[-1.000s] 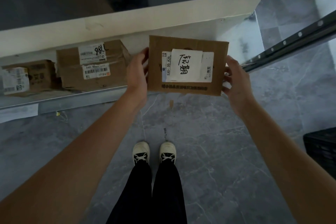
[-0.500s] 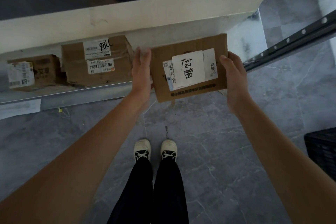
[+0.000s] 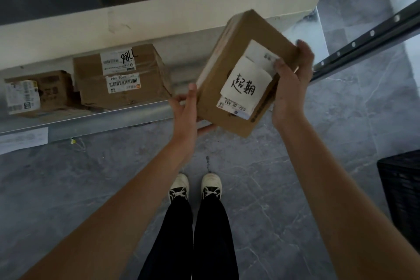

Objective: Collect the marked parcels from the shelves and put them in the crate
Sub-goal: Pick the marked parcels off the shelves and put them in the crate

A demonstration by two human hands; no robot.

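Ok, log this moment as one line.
marked parcel: off shelf, tilted | left hand: holding | right hand: holding | crate: not reached

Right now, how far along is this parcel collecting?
Done: the marked parcel is off the shelf. In hand: left hand and right hand hold it, tilted. Left: carry it to the black crate; its inside is out of view. Two boxes remain shelved.

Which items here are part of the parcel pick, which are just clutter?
In the job:
- marked parcel, held by left hand and right hand
- black crate
- shelf

Just lying about:
- two labelled boxes on shelf
- paper sheet
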